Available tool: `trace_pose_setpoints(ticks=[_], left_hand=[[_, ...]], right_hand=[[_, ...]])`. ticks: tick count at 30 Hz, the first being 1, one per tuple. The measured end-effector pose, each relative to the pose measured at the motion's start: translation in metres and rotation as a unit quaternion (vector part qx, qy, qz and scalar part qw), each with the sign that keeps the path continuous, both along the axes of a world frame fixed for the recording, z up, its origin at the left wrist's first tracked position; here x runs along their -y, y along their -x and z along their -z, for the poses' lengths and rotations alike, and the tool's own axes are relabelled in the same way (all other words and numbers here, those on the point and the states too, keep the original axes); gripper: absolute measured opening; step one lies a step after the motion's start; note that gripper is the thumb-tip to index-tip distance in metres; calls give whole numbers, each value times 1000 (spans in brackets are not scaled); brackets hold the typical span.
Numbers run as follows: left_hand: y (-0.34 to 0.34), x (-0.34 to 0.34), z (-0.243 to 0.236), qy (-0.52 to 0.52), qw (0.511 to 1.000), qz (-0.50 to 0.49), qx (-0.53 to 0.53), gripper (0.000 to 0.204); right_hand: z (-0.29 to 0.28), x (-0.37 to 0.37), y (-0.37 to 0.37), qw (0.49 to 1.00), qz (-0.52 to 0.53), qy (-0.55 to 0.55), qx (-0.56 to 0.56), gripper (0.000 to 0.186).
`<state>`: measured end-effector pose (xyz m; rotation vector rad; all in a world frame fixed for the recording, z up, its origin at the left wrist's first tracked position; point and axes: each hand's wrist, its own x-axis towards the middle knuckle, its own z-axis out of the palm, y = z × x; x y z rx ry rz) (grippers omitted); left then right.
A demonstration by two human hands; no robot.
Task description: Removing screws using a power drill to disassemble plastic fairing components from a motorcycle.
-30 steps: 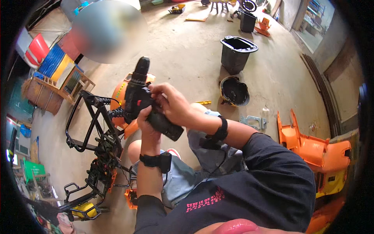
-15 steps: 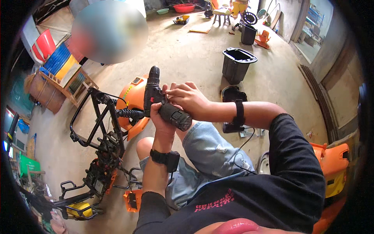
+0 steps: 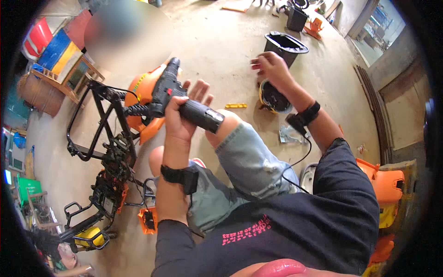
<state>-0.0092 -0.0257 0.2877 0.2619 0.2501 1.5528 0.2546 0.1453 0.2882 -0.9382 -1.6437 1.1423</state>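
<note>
A black cordless drill rests in my left hand, the thumb across its body and the fingers raised behind it. Its chuck end points up and away to the left, and the thick dark end lies over my knee. My right hand is apart from the drill, out to the right, with its fingers loosely spread and slightly blurred; nothing shows in it. Just below that hand is a round dark container on the floor, its contents unclear. Beyond it stands a black open bin.
To the left stands a black tubular vehicle frame, next to an orange body panel. On the floor lie a yellow strip and a clear or silvery piece. More orange panels are at my right. A blurred person is at the far left.
My right hand has left the drill and swung right, over the round container. My left hand still holds the drill, now shifted slightly left. The view has tipped downward.
</note>
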Motion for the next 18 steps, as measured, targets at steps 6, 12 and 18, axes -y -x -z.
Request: trace_pose_setpoints(ticks=[6,12,18], left_hand=[[16,-16,17,62,996,1,61,40],[16,-29,29,128,991,-30,13,33],[16,-25,38,160,987,-18,30,34]], right_hand=[[238,-64,-166,886,149,436,-57,17],[406,-2,-214,778,223,582,-82,15],[322,-55,-187,804,269,512,-141,22]])
